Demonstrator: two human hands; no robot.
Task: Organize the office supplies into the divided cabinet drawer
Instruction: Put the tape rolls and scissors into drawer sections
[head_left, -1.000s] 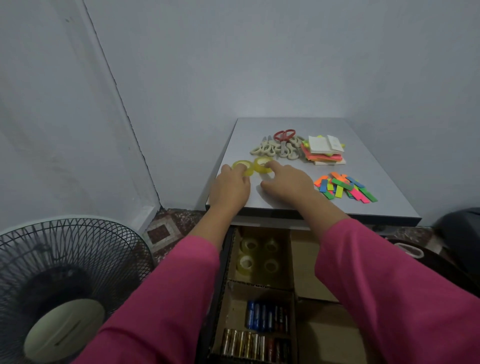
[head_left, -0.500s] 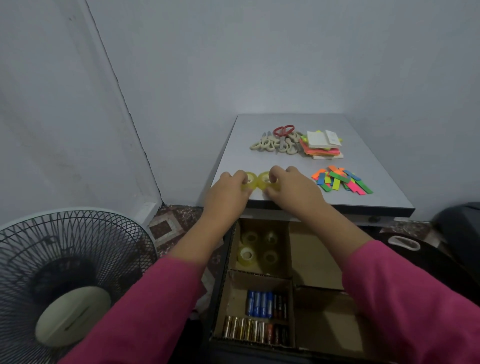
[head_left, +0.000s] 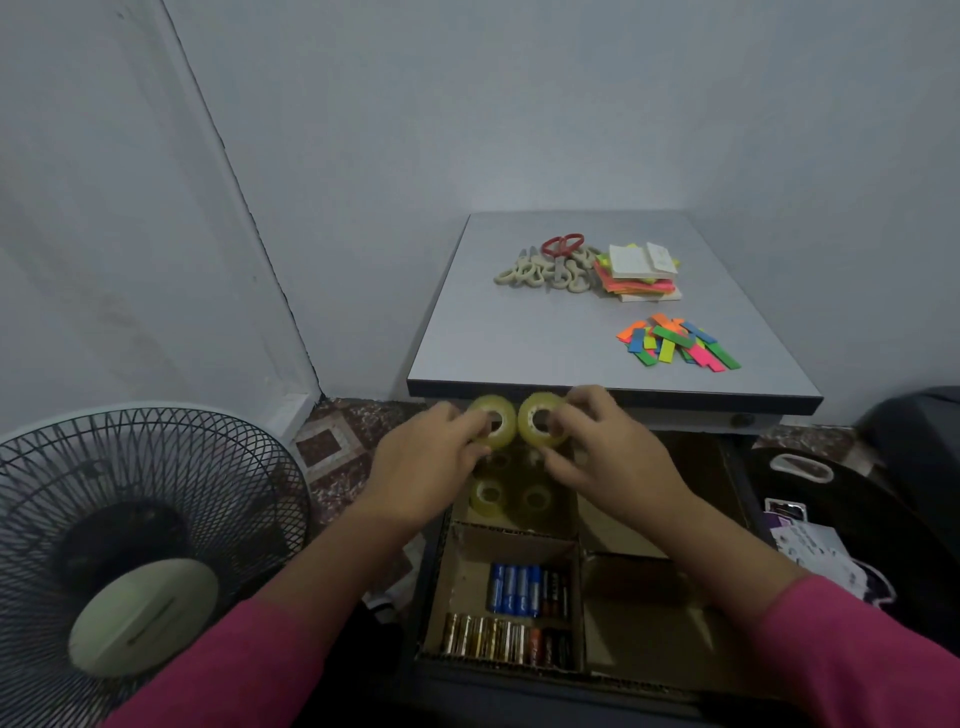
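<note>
My left hand (head_left: 431, 467) grips a yellowish clear tape roll (head_left: 492, 427), and my right hand (head_left: 608, 457) grips a second tape roll (head_left: 540, 426). Both rolls hang side by side just below the cabinet top's front edge, above the back-left compartment of the open drawer (head_left: 441, 587). More tape rolls (head_left: 488, 498) lie in that compartment, partly hidden by my hands. The front-left compartment holds batteries (head_left: 511, 613). On the cabinet top (head_left: 519, 343) lie several scissors (head_left: 550, 265), a stack of sticky notes (head_left: 641, 273) and loose coloured paper strips (head_left: 675, 344).
A standing fan (head_left: 130, 561) fills the lower left, close to my left arm. A dark bag with papers (head_left: 831, 519) sits to the right of the drawer. The drawer's right-hand compartments (head_left: 644, 618) show bare cardboard. Walls close in behind and to the left.
Both hands lifted the two tape rolls off the cabinet top and drew them toward me and down, past the front edge, over the drawer's back-left compartment.
</note>
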